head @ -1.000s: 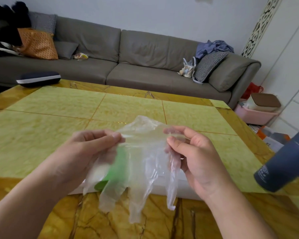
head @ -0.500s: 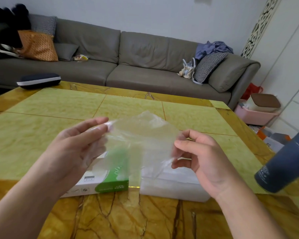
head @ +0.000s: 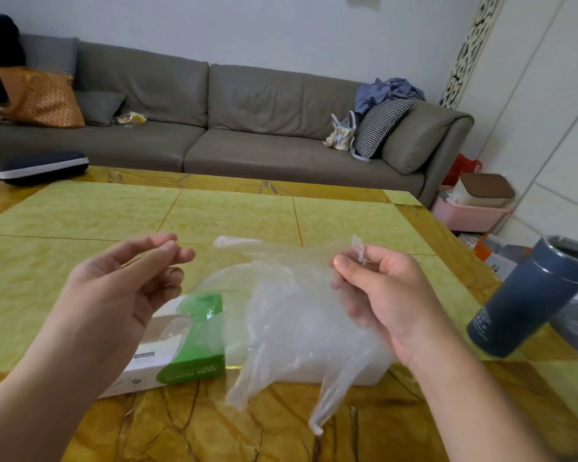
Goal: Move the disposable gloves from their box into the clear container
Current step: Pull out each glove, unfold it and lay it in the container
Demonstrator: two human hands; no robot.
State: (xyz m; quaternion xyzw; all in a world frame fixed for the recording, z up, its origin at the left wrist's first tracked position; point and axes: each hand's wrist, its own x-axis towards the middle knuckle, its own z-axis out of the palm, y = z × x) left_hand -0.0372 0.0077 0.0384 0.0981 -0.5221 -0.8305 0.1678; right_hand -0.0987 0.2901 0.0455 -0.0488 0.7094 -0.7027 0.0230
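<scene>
A thin clear disposable glove (head: 291, 315) hangs in the air above the table, its fingers dangling down. My right hand (head: 377, 295) pinches its cuff between thumb and forefinger. My left hand (head: 121, 295) hovers to the left, fingers loosely curled, holding nothing and apart from the glove. Below them lies the white and green glove box (head: 181, 348) on its side. Beside it, behind the hanging glove, sits the clear container (head: 361, 371), mostly hidden.
A dark blue tumbler (head: 528, 295) stands at the right edge of the yellow marble table (head: 80, 221). A dark case (head: 40, 166) lies at the far left corner. A grey sofa (head: 247, 128) runs behind the table.
My left hand has let go of the glove and drawn away to the left. The glove now hangs from my right hand alone, which has shifted right.
</scene>
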